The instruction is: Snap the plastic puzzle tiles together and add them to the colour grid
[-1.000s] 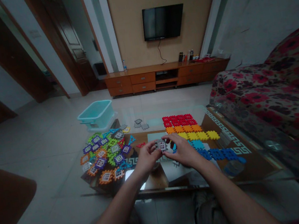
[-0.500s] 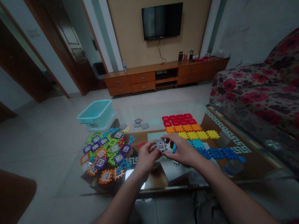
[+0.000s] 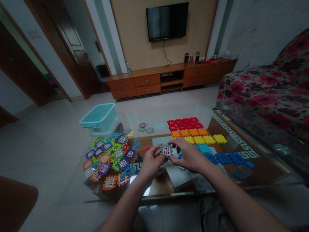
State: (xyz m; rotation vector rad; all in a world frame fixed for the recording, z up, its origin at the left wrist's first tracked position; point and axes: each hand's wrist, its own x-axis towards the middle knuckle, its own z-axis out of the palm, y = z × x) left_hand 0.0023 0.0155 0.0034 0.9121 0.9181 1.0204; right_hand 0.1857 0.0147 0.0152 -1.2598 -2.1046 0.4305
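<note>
Above the glass table, a grey interlocking tile (image 3: 166, 151) with a white window insert is held between my two hands. My left hand (image 3: 152, 163) pinches its left edge with thumb and fingers. On the other side, my right hand (image 3: 187, 154) has its thumb and fingertips closed at the right edge. Rows of joined tiles lie beyond and beside my right hand: red tiles (image 3: 184, 124), orange tiles (image 3: 189, 133), yellow tiles (image 3: 204, 140) and dark blue tiles (image 3: 225, 158). A mixed pile of tiles (image 3: 110, 159) in several colours spreads to the left of my left hand.
A turquoise bin (image 3: 99, 118) stands beyond the pile. Several loose grey tiles (image 3: 143, 127) lie at the table's far side. A plastic bottle (image 3: 241, 173) lies at the near right. The glass table (image 3: 72, 186) has a floral sofa (image 3: 272, 86) to its right.
Almost nothing differs. The grey tile and both hands stay in nearly the same place, with only a slight shift of the right fingers.
</note>
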